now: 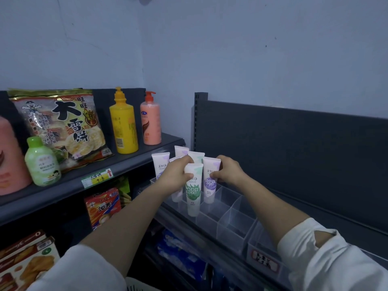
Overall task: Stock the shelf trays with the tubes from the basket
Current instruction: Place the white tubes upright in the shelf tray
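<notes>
Several white tubes stand cap-down in a clear divided shelf tray [231,225]. My left hand [175,175] is closed around the top of a green-labelled tube [194,192] in the front compartment. My right hand [227,172] grips a purple-labelled tube [210,185] just to its right. Another purple-labelled tube [160,164] stands at the far left, and two more tube tops [196,156] show behind my hands. The basket is mostly out of sight; only a white rim [136,286] shows at the bottom edge.
The tray compartments to the right [237,221] hold nothing. A dark back panel [294,154] rises behind the tray. On the left shelf stand a yellow bottle [123,124], a pink pump bottle [150,122], a snack bag [60,124] and a green bottle [42,162].
</notes>
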